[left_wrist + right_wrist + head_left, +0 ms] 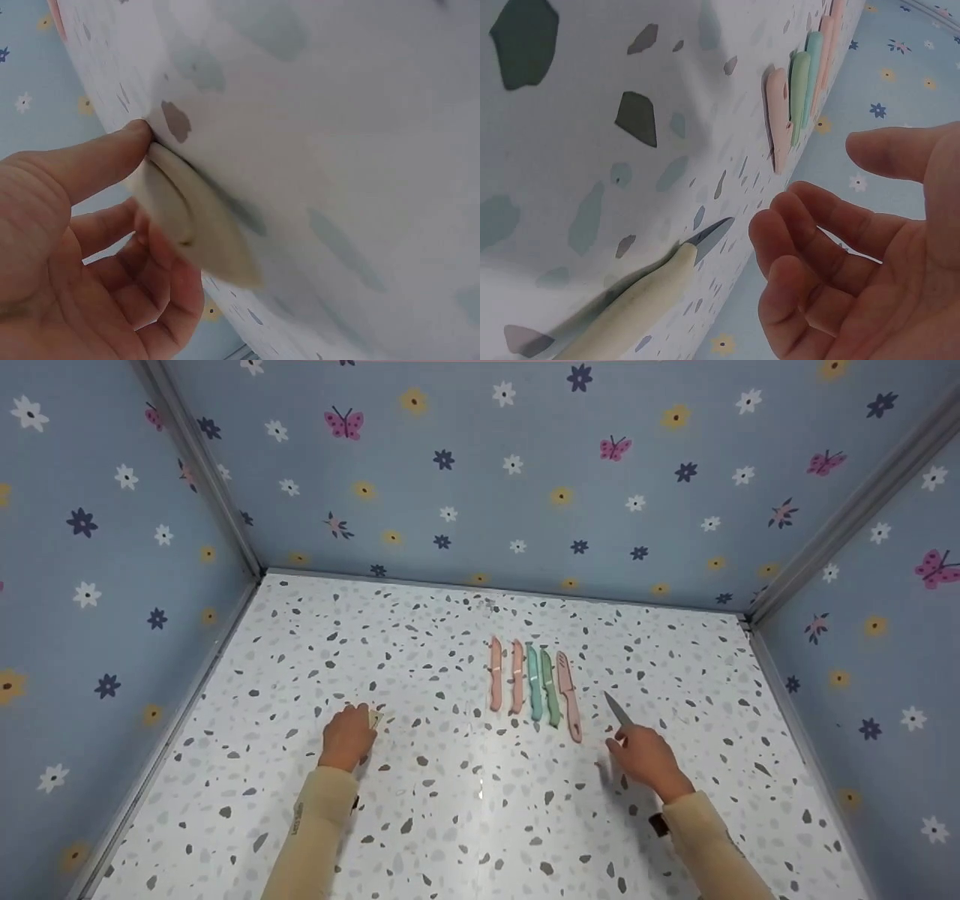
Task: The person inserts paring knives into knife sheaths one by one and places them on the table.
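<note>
My left hand [352, 733] rests on the speckled tabletop [450, 810] at the left and pinches a cream knife sheath [374, 718]. In the left wrist view the thumb [112, 150] and curled fingers hold that sheath [202, 225] against the surface. A knife with a bare grey blade [617, 709] and a cream handle [630, 300] lies on the table at the right. Just beside it is my right hand [626, 741], whose loosely bent fingers [810, 225] hold nothing and are apart from the handle. Between the hands lies a row of several sheathed knives [534, 684] in pink, teal and green.
Blue walls [525, 472] with flowers and butterflies enclose the table at the back and on both sides. The row of coloured knives [799, 97] lies beyond the bare blade, close to my right hand.
</note>
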A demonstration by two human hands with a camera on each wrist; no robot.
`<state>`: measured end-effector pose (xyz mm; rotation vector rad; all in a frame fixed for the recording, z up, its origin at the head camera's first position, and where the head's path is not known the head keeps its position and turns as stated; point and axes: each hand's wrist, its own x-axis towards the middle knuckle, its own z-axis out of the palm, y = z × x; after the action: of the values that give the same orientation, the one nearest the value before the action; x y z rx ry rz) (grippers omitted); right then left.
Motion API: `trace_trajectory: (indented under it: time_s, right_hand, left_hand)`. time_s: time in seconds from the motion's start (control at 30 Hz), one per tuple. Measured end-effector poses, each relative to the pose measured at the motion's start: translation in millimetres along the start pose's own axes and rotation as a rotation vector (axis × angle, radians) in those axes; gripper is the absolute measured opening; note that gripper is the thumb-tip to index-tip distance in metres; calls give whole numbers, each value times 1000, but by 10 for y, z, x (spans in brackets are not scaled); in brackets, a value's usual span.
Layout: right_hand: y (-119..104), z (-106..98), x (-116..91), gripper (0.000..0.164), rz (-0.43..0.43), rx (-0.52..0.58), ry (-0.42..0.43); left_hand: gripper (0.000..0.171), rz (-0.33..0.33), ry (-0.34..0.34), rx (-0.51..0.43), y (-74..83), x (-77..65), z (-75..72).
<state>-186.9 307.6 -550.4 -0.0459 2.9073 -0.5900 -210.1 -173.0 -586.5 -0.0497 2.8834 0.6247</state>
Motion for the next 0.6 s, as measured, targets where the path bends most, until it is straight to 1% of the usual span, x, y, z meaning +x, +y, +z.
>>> trace_trajectory:
  time_s: [0.1,0.17,0.23,0.33,0.47,0.6]
  right_hand:
    - [27,-18,6,29,-3,-8,14]
    - [47,-31,10,27,-3,-3,22]
    - [73,-44,18,26,-8,-2,31]
    - [118,-60,34,27,5,-6,53]
    - [204,-71,52,30,12,-26,90]
    - [300,-59,54,35,63,-26,73]
  left_hand:
    - [22,25,-6,-2,6,-14,-8]
    - [17,39,3,-1,12,-32,2]
    - [16,49,12,-7,22,-46,9]
    - [18,60,9,-21,49,-71,9]
    - [25,73,0,-28,111,-92,-27]
    - [26,89,9,-12,185,-118,-69]
